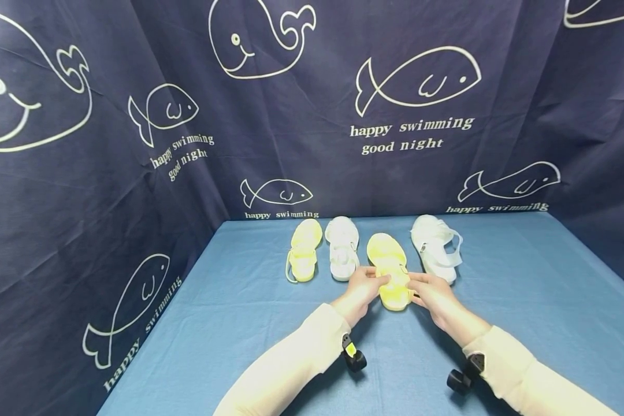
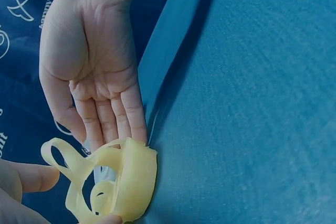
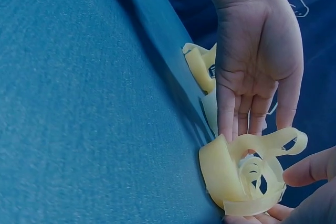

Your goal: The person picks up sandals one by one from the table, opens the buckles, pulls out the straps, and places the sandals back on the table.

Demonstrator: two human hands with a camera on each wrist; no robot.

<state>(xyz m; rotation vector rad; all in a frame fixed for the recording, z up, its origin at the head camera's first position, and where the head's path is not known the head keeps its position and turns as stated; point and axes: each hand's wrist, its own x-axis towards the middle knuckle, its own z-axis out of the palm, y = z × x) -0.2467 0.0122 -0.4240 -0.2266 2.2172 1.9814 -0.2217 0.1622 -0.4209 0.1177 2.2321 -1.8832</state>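
The held yellow sandal (image 1: 389, 263) is on the blue tabletop (image 1: 229, 323), toe pointing away from the person. The left hand (image 1: 360, 293) and the right hand (image 1: 435, 296) hold its two sides, thumb and fingers narrow on it. To its left is a white sandal (image 1: 342, 234), then another yellow sandal (image 1: 307, 235); to its right, a second white sandal (image 1: 425, 232). Behind hangs a navy fish-print cloth (image 1: 312, 136).
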